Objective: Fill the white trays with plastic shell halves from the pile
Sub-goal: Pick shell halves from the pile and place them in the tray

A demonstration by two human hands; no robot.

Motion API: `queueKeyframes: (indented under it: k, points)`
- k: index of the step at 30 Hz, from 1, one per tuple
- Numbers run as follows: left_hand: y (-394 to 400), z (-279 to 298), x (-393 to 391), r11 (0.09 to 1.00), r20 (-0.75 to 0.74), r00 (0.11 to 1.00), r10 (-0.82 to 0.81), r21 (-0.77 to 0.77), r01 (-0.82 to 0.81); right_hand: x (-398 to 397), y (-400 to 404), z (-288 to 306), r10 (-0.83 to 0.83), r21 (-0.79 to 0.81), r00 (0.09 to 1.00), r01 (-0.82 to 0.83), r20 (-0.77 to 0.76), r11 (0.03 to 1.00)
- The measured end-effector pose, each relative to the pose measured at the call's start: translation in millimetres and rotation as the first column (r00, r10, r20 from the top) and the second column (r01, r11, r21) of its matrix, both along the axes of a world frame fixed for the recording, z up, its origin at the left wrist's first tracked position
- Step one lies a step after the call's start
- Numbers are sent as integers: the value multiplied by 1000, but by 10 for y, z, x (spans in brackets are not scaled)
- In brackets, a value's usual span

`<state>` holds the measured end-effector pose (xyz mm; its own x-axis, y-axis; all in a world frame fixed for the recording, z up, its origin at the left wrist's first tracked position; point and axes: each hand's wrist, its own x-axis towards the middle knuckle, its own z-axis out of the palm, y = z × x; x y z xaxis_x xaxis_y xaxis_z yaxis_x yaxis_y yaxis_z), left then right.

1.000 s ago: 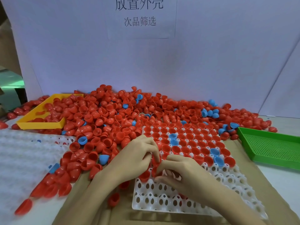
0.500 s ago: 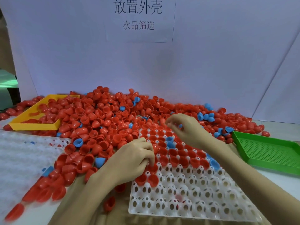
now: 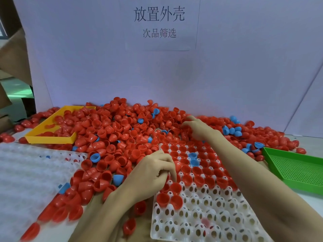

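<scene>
Tray-filling step underway: the white tray (image 3: 206, 215) sits near-centre on the bench, its far rows packed with red shells plus a couple of blue ones, its near rows mostly bare holes. Right hand (image 3: 198, 129) reaches to the far side into the pile (image 3: 113, 130), fingers curled down among red shells; looks like a pick in progress, but I cannot tell whether its grip has clenched on a shell yet, since the fingertips are buried. Left hand (image 3: 153, 172) rests at the tray's left edge, fingers curled over the boundary row where filled meets empty; its grip seems to pinch or press something there, cannot tell what, as the fingers hide it. Three red shells (image 3: 163, 199) sit in pockets just near the left hand. Next move, by my read: lift a shell from the pile, bring it near, turn it open side up, seat it in the next free pocket right of those three. Loose shells lie well apart from the left grip, touching the right one. Yellow tray (image 3: 50, 137) far left, green tray (image 3: 295, 170) right, another white tray (image 3: 26, 172) on the left.
</scene>
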<state>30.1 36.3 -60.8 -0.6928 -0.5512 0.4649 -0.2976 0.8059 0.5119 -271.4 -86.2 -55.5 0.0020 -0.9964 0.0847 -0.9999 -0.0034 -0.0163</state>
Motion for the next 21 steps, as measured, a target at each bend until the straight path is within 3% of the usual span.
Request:
queueKeyframes:
  k: [6, 11, 14, 18, 21]
  points:
    - [12, 6, -19, 999, -67, 998, -17, 49, 20, 15, 40, 4, -98, -309, 995, 99, 18, 946]
    - [26, -12, -39, 999, -171, 985, 19, 29, -14, 136, 283, 141, -39, -402, 944, 176, 327, 899]
    - [-12, -31, -52, 993, -249, 961, 119, 45, -111, 356, 602, 263, 62, -410, 872, 164, 485, 897]
    - [-19, 6, -74, 978, -312, 927, 208, 49, -203, 617, 1137, 329, 135, -291, 757, 76, 639, 954]
    - [6, 28, -84, 960, -335, 917, 217, 241, -139, 759, 1516, 277, 179, -233, 692, -17, 700, 972]
